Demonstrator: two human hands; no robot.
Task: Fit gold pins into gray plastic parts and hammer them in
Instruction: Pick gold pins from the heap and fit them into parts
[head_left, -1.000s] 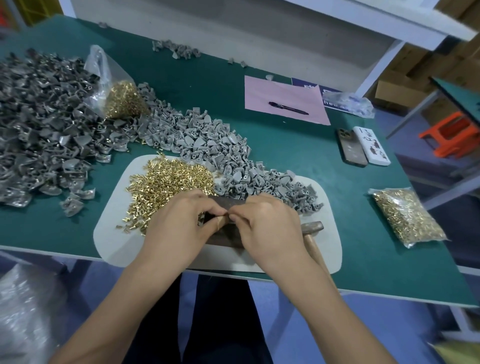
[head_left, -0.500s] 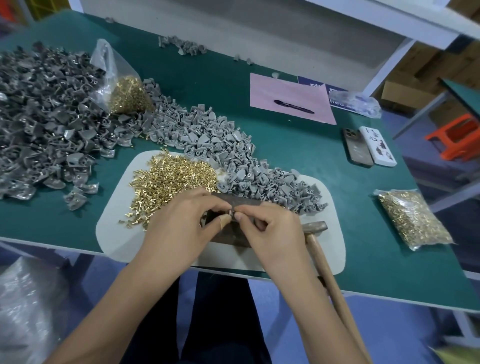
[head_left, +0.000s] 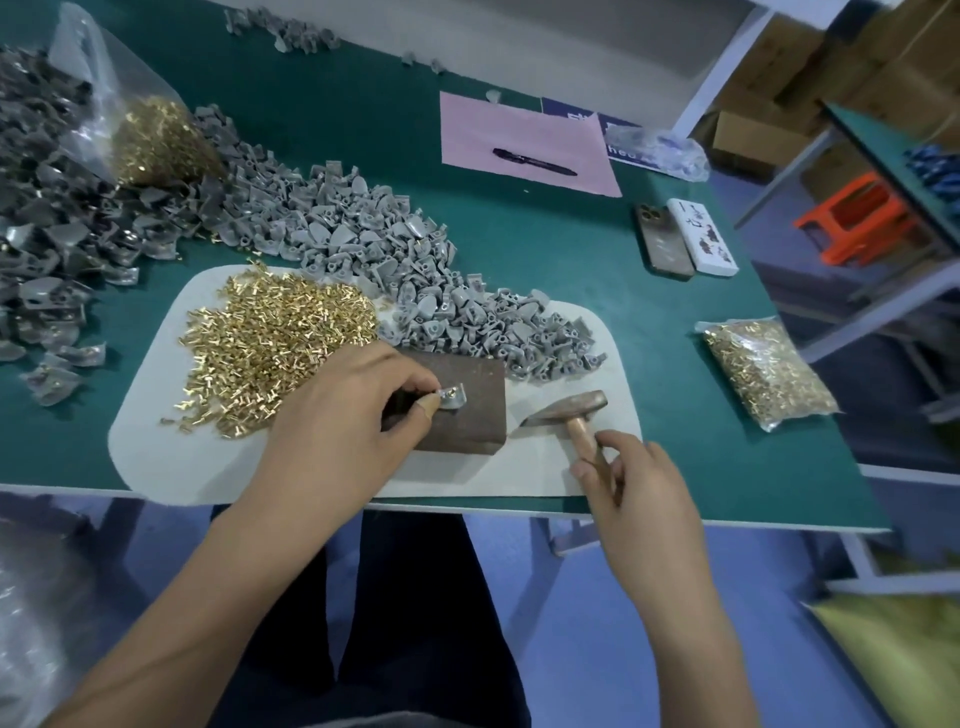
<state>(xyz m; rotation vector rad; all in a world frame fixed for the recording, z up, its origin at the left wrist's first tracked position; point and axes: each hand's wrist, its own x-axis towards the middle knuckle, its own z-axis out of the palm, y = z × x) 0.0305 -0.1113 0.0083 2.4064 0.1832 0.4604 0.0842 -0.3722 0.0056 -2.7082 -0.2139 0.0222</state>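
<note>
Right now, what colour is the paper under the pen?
Pink. The paper lies under the black pen at the table's back, in the head view.

Workroom setting. A green-topped workbench (head_left: 322, 104) stands on white metal legs (head_left: 862, 558) over a blue floor (head_left: 582, 623). A pale wall panel (head_left: 519, 36) backs the bench. To the right, a white frame post (head_left: 727, 67), stacked cardboard boxes (head_left: 769, 135), a second green table (head_left: 893, 156) and an orange plastic stool (head_left: 852, 218). Lighting is even and soft.
</note>
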